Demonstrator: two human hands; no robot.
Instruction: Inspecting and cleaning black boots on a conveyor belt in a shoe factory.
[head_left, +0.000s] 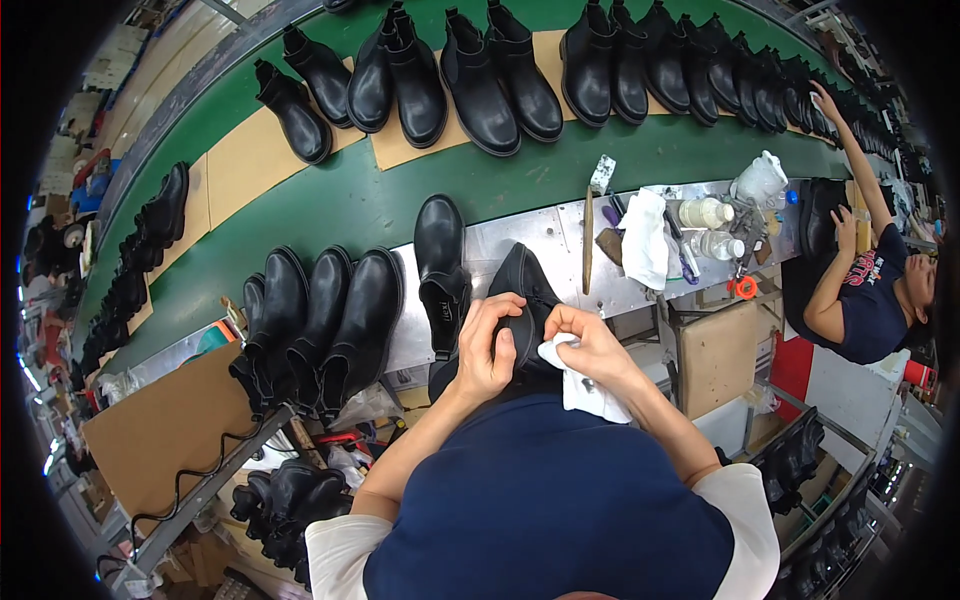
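Observation:
A black ankle boot (517, 278) is tilted close against my body at the metal bench edge, partly hidden by my hands. My left hand (487, 347) curls its fingers over the boot's left side and grips it. Pinched in my right hand (590, 350) is a white cloth (592, 397) with dark smudges, its loose end hanging down beside the boot. Just left of it another black boot (439, 240) lies on the bench with its opening toward me. Several more black boots (370, 308) stand in a row farther left.
Black boots (480, 90) line cardboard strips on the green conveyor belt (420, 178). To the right are clear bottles (705, 212), a white rag (645, 240), a wooden stick (588, 240) and an orange tape ring (745, 288). A co-worker (870, 290) reaches toward the belt at far right.

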